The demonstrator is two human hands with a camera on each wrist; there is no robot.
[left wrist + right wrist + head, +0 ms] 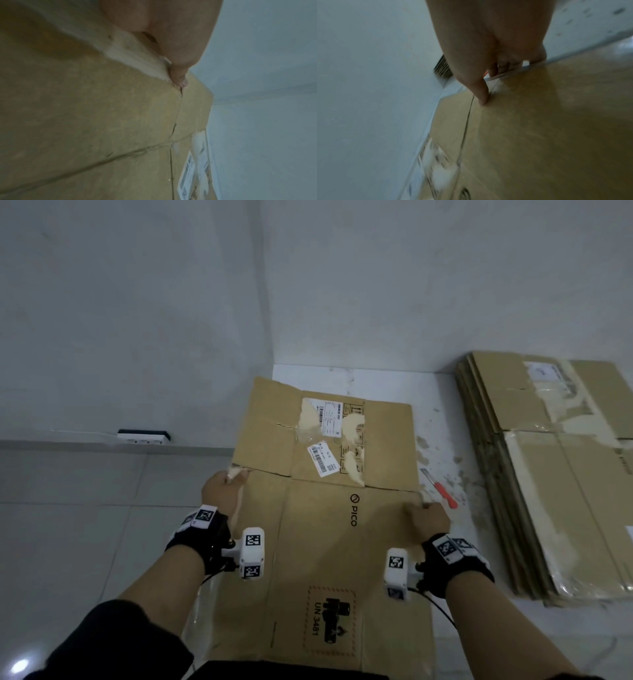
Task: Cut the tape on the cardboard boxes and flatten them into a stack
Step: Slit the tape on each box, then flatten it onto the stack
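My left hand (222, 488) and right hand (429, 519) each grip a side edge of the flattened box (325, 508). Its long axis runs bottom to top of frame, flaps pointing toward the wall corner.

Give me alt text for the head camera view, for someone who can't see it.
A person's left hand and right hand grip opposite side edges of a flattened cardboard box, held out over a pale floor. To the right lie a red-handled knife and a stack of flattened boxes.

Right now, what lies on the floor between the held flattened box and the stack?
In the head view, a red-handled knife lies between the flattened box and the stack.
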